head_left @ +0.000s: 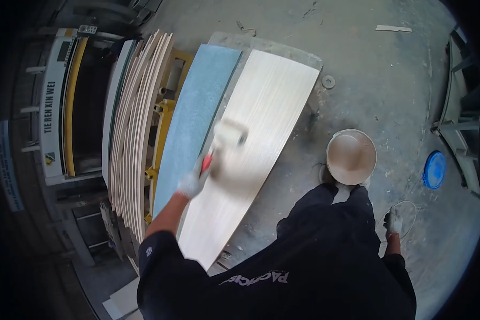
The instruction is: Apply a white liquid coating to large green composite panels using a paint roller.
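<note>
we look through the left of two fisheye cameras worn on the person's head, upright and facing steeply down. nearest us, at the bottom, is the dark shirt (314,250); the pale board (256,154) lies farther off, left of centre, and the grey floor (405,96) spreads beyond. our view is wide, taking in a machine (53,114) at far left, where straight edges bend.

Illumination is diffuse and moderately dim; its source is out of frame. The pale board (277,90) reads brightest. A soft-edged shadow lies near the motion-blurred roller (229,133). Fisheye distortion bows the machine (52,136) at left; corners fall to black.
</note>
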